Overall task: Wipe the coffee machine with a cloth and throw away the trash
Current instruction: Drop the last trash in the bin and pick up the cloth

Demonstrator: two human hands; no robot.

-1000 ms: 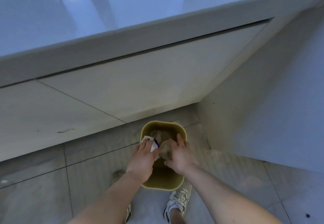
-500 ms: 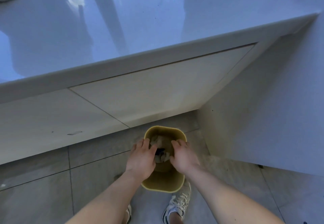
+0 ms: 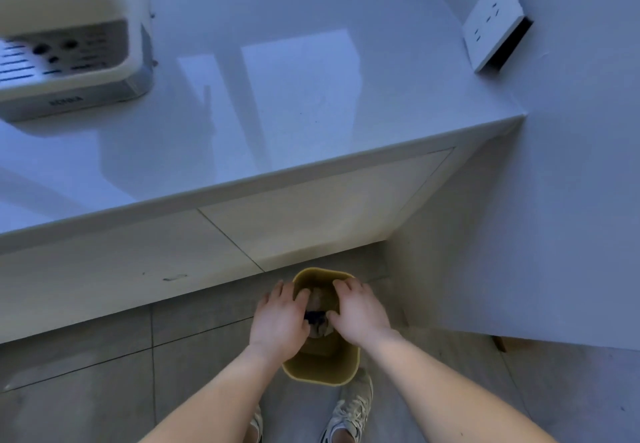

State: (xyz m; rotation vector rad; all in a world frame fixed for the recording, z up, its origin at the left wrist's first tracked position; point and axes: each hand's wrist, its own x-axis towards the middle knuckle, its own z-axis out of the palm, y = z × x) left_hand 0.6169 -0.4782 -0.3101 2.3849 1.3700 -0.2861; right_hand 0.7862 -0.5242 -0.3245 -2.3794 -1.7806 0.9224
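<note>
Both hands, the left hand (image 3: 280, 321) and the right hand (image 3: 360, 311), hang spread and empty over the yellow bin (image 3: 322, 370), the crumpled trash (image 3: 317, 318) lying between and below them (light, soft, best pinched by a loose fold).

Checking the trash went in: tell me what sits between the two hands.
Head view: crumpled trash in the yellow bin, between left hand and right hand.

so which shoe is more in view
The shoe below the right hand, just under the yellow bin: laces and toe show. The other shoe is only a sliver beside the left forearm.
</note>
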